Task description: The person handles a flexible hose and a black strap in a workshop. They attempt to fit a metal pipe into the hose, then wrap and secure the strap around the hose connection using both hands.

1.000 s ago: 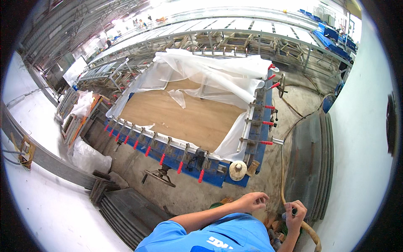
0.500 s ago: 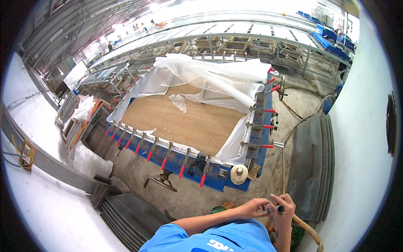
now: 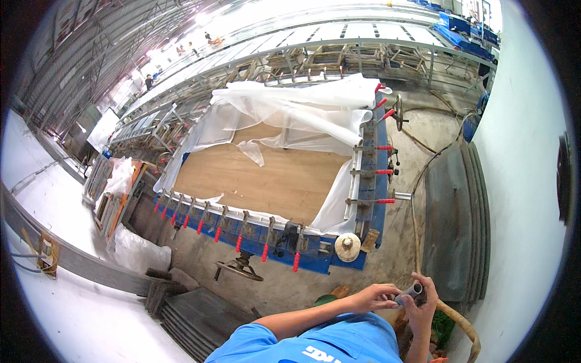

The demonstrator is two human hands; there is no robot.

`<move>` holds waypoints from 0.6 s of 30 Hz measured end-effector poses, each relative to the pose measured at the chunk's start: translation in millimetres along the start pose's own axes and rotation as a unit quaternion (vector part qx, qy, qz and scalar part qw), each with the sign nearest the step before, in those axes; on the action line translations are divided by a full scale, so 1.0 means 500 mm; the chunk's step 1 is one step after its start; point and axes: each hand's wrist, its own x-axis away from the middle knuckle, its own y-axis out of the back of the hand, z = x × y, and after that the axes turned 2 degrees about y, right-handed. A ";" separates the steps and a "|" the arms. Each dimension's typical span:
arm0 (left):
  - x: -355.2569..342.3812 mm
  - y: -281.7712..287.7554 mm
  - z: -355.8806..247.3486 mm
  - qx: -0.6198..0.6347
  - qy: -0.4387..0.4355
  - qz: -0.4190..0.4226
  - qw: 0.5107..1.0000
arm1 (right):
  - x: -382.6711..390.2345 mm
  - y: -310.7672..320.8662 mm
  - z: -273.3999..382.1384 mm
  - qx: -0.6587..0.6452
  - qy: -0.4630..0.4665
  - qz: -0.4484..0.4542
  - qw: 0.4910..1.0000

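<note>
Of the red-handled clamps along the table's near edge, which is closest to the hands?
The rightmost clamp, ending the row; the other clamps stretch leftward, farther from the left hand and right hand.

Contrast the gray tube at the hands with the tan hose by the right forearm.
Color: the gray tube is plain gray, while the tan hose is yellowish brown.
Length: the gray tube is short, and the tan hose is far longer.
Pose: the gray tube sits between the left hand and right hand, open end showing; the tan hose curves past the right forearm toward the lower edge.
Shared: both look rounded.
</note>
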 end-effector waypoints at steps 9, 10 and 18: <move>-0.004 0.004 -0.042 0.078 0.065 0.105 0.989 | 0.037 0.052 0.003 -0.014 0.009 -0.035 0.999; -0.006 0.000 -0.050 0.086 0.048 0.101 0.990 | 0.039 0.055 0.000 -0.014 0.008 -0.044 0.999; 0.001 -0.022 -0.101 -0.294 -0.138 -0.055 0.944 | 0.044 0.051 -0.019 -0.093 -0.089 -0.059 0.990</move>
